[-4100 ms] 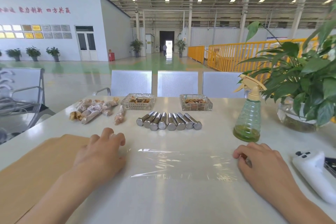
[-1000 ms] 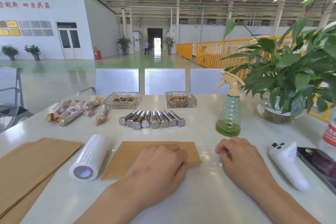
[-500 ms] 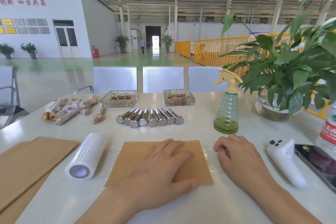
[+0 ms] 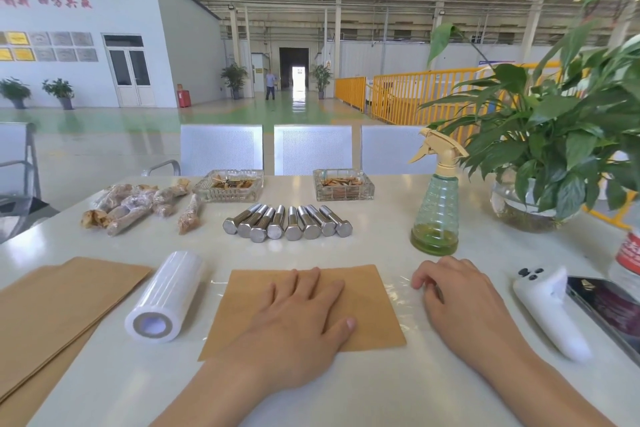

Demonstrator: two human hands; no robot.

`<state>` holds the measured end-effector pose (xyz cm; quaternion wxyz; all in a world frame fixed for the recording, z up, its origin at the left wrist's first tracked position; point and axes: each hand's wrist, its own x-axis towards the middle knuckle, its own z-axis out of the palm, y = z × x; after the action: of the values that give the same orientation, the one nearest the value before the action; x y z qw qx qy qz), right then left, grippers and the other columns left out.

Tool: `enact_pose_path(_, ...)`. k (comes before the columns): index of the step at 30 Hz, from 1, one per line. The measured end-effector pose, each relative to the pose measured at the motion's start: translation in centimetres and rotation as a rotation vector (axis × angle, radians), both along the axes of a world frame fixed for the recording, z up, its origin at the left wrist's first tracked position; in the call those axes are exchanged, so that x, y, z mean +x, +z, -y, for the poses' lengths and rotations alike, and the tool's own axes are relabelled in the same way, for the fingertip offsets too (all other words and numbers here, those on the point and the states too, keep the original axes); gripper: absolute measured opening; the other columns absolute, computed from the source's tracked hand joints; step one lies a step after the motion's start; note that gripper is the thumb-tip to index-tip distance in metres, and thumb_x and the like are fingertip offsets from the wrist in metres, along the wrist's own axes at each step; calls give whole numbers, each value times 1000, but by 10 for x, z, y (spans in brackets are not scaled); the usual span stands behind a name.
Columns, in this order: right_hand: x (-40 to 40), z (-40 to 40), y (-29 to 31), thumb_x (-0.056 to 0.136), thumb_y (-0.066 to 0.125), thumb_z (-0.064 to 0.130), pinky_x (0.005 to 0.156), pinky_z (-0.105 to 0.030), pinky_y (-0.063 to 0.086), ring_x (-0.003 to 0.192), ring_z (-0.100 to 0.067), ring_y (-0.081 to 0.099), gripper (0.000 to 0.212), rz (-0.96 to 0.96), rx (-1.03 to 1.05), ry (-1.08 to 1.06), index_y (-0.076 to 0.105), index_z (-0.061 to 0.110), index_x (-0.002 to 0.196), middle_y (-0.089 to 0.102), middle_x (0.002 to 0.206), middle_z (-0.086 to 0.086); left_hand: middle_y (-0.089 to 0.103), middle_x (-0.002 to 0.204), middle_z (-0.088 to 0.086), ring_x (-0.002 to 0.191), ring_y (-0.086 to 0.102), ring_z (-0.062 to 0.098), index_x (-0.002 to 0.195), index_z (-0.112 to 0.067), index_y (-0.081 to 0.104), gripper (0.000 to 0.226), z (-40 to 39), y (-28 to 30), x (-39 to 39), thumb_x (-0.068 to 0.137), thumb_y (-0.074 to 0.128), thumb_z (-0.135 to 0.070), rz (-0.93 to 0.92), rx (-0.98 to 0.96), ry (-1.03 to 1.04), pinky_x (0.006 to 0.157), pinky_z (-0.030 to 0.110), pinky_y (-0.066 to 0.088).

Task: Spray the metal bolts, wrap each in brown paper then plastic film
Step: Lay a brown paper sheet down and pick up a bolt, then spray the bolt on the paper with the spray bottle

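The left hand [image 4: 304,319] is laid flat, fingers straight and slightly spread, on a matte brown paper sheet [image 4: 374,308] that lies over glossy, barely visible plastic film [image 4: 401,288]. The right hand [image 4: 460,298] is rested at the film's right edge with fingers curled; whether the film is pinched cannot be told. Smooth hex-headed metal bolts [image 4: 287,224] are lined up beyond the sheet, left of a ribbed spray bottle [image 4: 436,208].
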<state>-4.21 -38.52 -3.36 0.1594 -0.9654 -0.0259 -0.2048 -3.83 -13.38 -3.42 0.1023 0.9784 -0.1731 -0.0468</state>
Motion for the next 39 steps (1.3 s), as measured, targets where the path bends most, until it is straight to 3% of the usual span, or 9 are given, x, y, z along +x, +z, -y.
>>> enact_pose_path(3, 0, 1, 1, 96, 51, 14, 90, -35, 43, 97, -13, 49, 26, 4, 20, -7, 63, 36, 93, 55, 88, 15, -3, 169, -15, 156, -10, 14, 156, -51, 11, 67, -1, 4, 0, 95, 26, -74, -9, -58, -9, 127, 44, -2)
enact_pose_path(6, -1, -1, 1, 95, 51, 14, 87, -37, 44, 95, -12, 48, 25, 50, 57, -15, 64, 35, 90, 55, 86, 16, 27, 158, -13, 149, 23, 12, 147, -46, 36, 61, -3, 19, 8, 92, 35, -73, 140, -225, 54, 116, 36, 28)
enact_pose_path(10, -1, -2, 2, 94, 52, 15, 87, -37, 45, 95, -12, 48, 23, 68, 67, -22, 64, 34, 90, 56, 86, 16, 59, 120, -3, 119, 55, 24, 118, -27, 60, 25, -10, 51, 55, 100, 46, -36, 402, -274, 248, 92, 42, 50)
enact_pose_path(17, 0, 1, 3, 95, 52, 18, 85, -30, 42, 96, -7, 46, 21, 43, 86, -20, 62, 34, 88, 56, 88, 19, 56, 135, 1, 128, 42, 31, 122, -25, 58, 30, -8, 47, 104, 97, 40, -25, 269, 167, 180, 106, 47, 37)
enact_pose_path(24, 3, 2, -1, 93, 51, 17, 83, -31, 44, 92, -7, 46, 21, 68, 107, -17, 62, 33, 85, 56, 84, 18, 67, 108, 4, 105, 57, 28, 102, -22, 66, 20, -5, 50, 103, 95, 47, -26, 460, 103, 287, 80, 38, 45)
enact_pose_path(29, 5, 1, -2, 93, 51, 17, 82, -32, 45, 93, -9, 47, 22, 66, 114, -23, 64, 33, 84, 58, 85, 16, 60, 123, 1, 117, 59, 26, 114, -25, 59, 29, -3, 48, 102, 90, 60, -40, 227, 120, 400, 78, 34, 37)
enact_pose_path(33, 4, 4, -3, 93, 50, 17, 80, -34, 47, 94, -12, 50, 23, 52, 130, -49, 65, 32, 83, 60, 85, 15, 63, 128, 10, 117, 60, 33, 121, -17, 62, 29, -3, 49, 101, 102, 50, -36, 229, 45, 407, 81, 35, 43)
enact_pose_path(37, 4, 4, -4, 93, 50, 18, 79, -33, 46, 91, -11, 49, 23, 64, 146, -43, 65, 33, 82, 57, 82, 16, 61, 107, 7, 105, 62, 36, 98, -16, 50, 8, -16, 60, 89, 102, 45, -20, 352, -39, 351, 77, 35, 44)
enact_pose_path(39, 5, 1, -3, 92, 51, 19, 80, -33, 46, 92, -10, 49, 22, 71, 126, -26, 65, 33, 84, 58, 83, 16, 61, 100, 7, 96, 59, 34, 100, -14, 52, 5, -26, 67, 80, 101, 47, -16, 372, -83, 249, 78, 38, 47)
